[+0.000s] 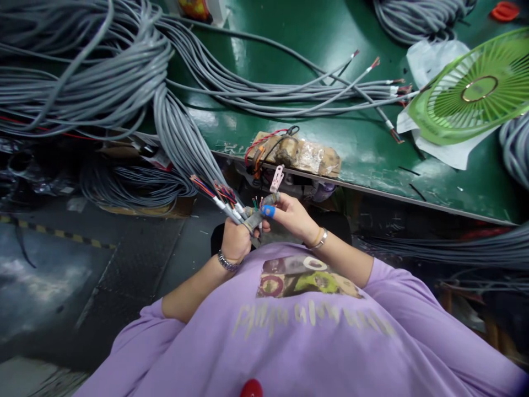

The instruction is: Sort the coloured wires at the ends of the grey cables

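My left hand (236, 241), with a metal watch at its wrist, is closed around the ends of several grey cables (225, 207). Their outer jackets are stripped, and bunches of coloured wires (203, 186) fan out past white bands. My right hand (294, 218) meets it at waist height, with blue tape on the thumb and grey wrapping on a finger. Its thumb and finger pinch at a cable end whose thin green and red wires (257, 203) poke up between the hands. Fingers hide much of that cable. Just beyond the right fingertips is a pink clip (276, 178).
A green table (264, 49) spans ahead, carrying large grey cable coils (103, 82), loose stripped cable ends (388, 91) and a green fan (477, 88). At its front edge lies a taped cardboard block (306, 155) with red and black leads. More coils (136, 187) sit lower left.
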The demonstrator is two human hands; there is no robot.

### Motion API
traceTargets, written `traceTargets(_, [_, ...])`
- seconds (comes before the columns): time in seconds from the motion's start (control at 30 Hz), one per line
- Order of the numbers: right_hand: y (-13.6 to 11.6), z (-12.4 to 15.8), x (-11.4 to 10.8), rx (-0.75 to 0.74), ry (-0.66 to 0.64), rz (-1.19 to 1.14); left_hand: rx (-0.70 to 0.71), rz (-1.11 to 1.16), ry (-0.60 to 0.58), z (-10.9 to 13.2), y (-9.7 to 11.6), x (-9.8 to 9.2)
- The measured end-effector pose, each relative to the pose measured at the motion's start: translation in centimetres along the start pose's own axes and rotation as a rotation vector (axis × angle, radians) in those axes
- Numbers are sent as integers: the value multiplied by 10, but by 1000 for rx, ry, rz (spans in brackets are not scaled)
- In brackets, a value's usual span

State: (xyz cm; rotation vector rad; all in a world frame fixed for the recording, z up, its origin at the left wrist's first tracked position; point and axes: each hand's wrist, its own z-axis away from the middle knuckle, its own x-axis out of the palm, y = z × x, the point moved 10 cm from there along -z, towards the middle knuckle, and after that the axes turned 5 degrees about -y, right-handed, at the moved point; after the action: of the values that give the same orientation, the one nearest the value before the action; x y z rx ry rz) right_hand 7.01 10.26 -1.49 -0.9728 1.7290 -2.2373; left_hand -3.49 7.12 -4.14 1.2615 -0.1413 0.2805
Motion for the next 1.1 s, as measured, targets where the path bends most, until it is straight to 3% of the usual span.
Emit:
traceTargets(0.33, [2, 5, -2, -7, 108, -37, 41, -38, -24, 2, 1, 1])
traceTargets(0.53, [6, 7, -19, -27, 246, 6, 30, -39, 13, 3, 2, 0])
traceTargets(0.87, [-1, 9, -21, -59, 251, 53, 28, 2, 27, 1, 0, -1])
traceTargets(1.1, [6, 13, -49, -48, 385, -124, 17, 20, -2, 3, 4, 1])
